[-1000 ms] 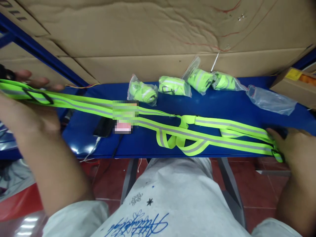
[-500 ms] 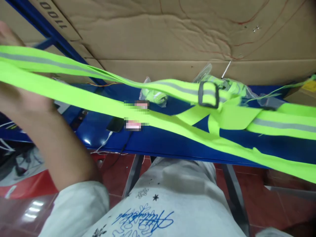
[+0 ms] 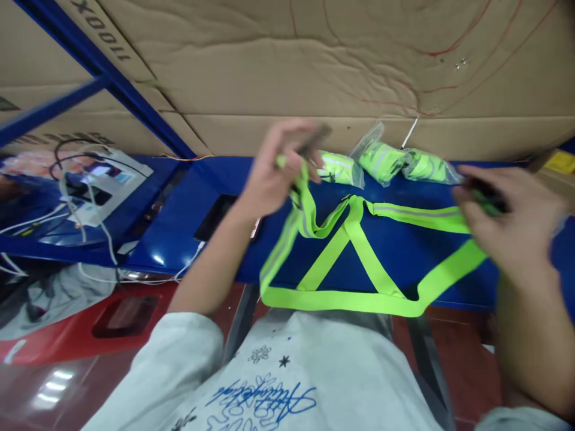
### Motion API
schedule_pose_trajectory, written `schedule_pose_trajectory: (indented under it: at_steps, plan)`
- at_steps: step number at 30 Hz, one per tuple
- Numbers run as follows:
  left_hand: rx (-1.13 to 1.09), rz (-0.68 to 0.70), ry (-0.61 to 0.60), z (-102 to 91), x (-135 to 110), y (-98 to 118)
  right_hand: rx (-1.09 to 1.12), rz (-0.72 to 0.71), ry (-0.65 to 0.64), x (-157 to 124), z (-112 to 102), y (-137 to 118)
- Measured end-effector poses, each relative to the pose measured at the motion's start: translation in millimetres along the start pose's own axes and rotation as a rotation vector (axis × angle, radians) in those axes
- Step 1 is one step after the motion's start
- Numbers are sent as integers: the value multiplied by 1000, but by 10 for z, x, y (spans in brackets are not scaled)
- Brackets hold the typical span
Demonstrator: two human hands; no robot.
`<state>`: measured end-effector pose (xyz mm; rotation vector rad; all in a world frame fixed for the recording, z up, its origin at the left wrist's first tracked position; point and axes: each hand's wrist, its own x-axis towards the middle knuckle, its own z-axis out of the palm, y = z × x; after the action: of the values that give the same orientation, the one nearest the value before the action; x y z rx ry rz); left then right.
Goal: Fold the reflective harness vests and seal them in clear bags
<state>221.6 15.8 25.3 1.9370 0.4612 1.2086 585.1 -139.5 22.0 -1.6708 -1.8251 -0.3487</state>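
A neon yellow-green reflective vest (image 3: 341, 301) made of straps with grey stripes hangs between my hands above the blue table (image 3: 171, 209). My left hand (image 3: 278, 170) is closed on the left side of the vest, with a blurred dark piece at its fingertips. On the other side, my right hand (image 3: 516, 221) grips the vest where its upper and lower straps meet, and a dark piece shows in the fingers. The lower band sags in a loop near the table's front edge, joined by two slanting straps to the upper part.
Several clear bags of folded yellow-green straps (image 3: 381, 163) lie along the back against the cardboard wall (image 3: 287, 78). A black phone (image 3: 216, 218) with a white cable rests left of centre. Beyond it are a white box (image 3: 130, 170) and tangled cables. A red stool (image 3: 81, 329) stands below.
The stretched straps have slackened and dropped lower. My left hand has come inward from the far left, and my right hand has come into view at the right.
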Motion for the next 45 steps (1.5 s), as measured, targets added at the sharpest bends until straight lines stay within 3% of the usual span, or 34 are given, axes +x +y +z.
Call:
schedule_pose_trajectory:
  at_steps: [2,4,6,9,13,18,22,28,34,39,45]
  plan:
    - [58,-24,-176,419,-80,-96,158,-259,-3,157,328,-140]
    - [145,-16,-276,662,-179,-176,187,-443,-38,251,639,-229]
    - [207,-35,-331,753,-262,-253,162,-509,-61,255,864,-233]
    - [228,-57,-345,765,-338,-354,150,-494,-85,154,1010,-130]
    - [142,-46,-321,814,-387,-426,171,-487,-84,54,1028,-55]
    - [140,-68,-322,893,-429,-465,199,-551,-66,25,1064,-226]
    - [136,-67,-294,874,-438,-499,196,-544,-95,1,1058,-297]
    - [-21,-57,-284,854,-433,-508,184,-538,-19,13,1025,-261]
    - [-6,-6,-286,895,-450,-564,220,-516,-29,-21,1089,-342]
    - [136,29,-312,933,-452,-527,271,-511,-73,-83,1126,-447]
    - [166,49,-368,994,-464,-461,359,-481,-24,-120,1193,-540]
